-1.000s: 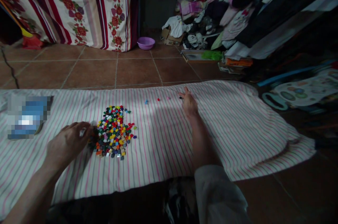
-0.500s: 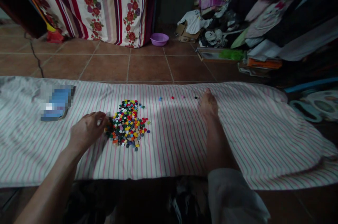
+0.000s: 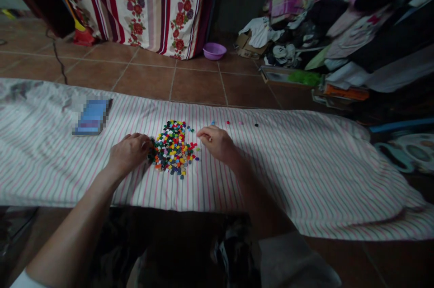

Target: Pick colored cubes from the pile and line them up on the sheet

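Many small, squarish blocks (image 3: 173,148), mixed bright and dark colours, heaped loosely. Left hand (image 3: 129,152) at blocks' left edge, right hand (image 3: 217,142) just right; both curled, grip indeterminable.

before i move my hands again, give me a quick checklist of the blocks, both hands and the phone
1. Left hand at the block pile: ok, by its left edge.
2. Right hand empty: cannot tell, its fingers are curled.
3. Pile gathered tight: not ok, a few blocks lie loose at its right side.
4. Row pieces spaced apart: ok, blue piece, red piece, pink piece, black piece, left to right.
5. Phone clear of the pile: ok, lying apart on the striped cloth.
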Motion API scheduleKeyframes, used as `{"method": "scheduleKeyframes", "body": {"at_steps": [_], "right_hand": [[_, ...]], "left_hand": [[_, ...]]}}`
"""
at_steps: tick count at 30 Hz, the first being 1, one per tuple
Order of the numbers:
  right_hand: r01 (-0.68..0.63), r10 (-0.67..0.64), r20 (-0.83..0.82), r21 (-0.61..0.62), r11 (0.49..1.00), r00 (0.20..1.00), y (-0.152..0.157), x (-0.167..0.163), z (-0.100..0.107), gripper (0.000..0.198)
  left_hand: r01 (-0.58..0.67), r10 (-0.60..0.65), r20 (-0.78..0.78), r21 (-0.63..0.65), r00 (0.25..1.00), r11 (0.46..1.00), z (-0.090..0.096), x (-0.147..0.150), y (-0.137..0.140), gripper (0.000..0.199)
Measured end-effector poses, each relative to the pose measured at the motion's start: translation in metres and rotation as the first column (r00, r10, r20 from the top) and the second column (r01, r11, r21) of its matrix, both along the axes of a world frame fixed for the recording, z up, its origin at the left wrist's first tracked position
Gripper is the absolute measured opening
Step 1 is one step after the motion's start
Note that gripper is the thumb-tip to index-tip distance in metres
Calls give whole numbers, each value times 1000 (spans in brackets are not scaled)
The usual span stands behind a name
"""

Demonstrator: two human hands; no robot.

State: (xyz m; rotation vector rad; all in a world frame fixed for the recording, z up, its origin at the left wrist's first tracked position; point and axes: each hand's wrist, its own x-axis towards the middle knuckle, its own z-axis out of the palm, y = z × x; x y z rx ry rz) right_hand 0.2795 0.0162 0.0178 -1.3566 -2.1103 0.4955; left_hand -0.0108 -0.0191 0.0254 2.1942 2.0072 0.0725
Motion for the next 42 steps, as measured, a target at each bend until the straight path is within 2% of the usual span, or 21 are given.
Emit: {"method": "scheduleKeyframes", "body": {"at_steps": [5,11,15,24,42], "right_hand": [[-83,93,178,-61,995,980,-6,-32,-8,24],[-149,171,224,-110,983,959,-6,-54,-2,21],[-132,172,289,-151,980,942,-9,-62,1,17],[-96,149,318,-175,980,937,-11,-65,1,19],[-79,99,290,-79,994,952,-12,-51,1,17]], "left_hand": [[-4,4,-46,-12,999,1000,0,-1,1,37],[0,0,-20,-27,1000,1000,2,-3,3,37],[-27,26,-23,-53,999,998,5,-3,3,39],[-32,30,-32,-58,999,998,9,-2,2,40],[-24,20,-55,-71,998,997,7,-1,3,46]]}}
